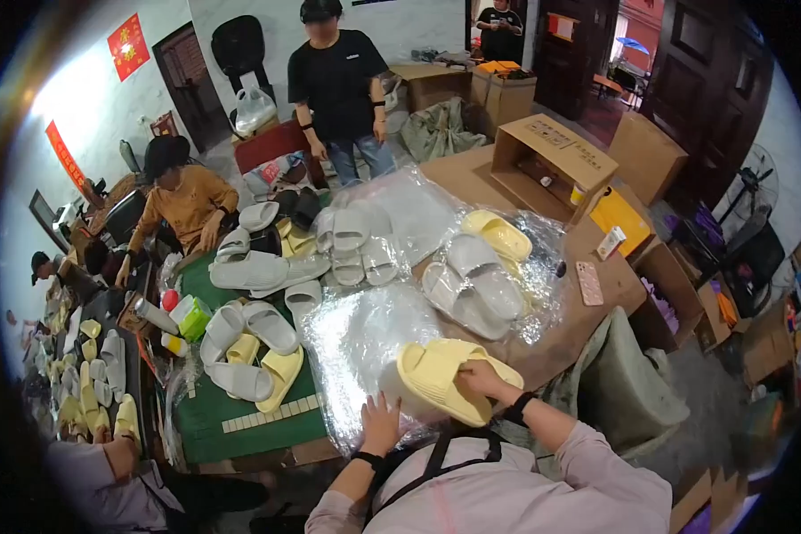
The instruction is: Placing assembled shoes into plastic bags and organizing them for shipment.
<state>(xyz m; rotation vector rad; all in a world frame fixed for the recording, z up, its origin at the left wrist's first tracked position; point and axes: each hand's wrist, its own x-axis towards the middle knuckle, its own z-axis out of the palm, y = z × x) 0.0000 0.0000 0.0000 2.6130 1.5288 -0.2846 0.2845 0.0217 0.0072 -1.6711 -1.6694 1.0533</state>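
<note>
Busy workroom, green-topped table (pixel 203 429), cardboard (pixel 610 289) far right. L hand (pixel 382 425) spread on clear plastic sheets (pixel 351 343), grasping nothing, prob. keeping 'em flat; R hand (pixel 481 380) gripping yellow slippers (pixel 425 367) at strap opening, by sheets' right edge, prob. handiest hold.

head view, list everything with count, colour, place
held slippers: apparently two, yellow, near edge
plastic bags: count unclear, clear, mid-table
loose slippers: many, grey and yellow, left side
bagged slippers: several, grey and yellow, right
phone: one, pink, right edge
cardboard boxes: several, brown, behind right
fan: one, dark, far right
other people: several, varied clothes, left and back
left hand: one, bare, fingers on bags
right hand: one, bare, fingers gripping slippers
</note>
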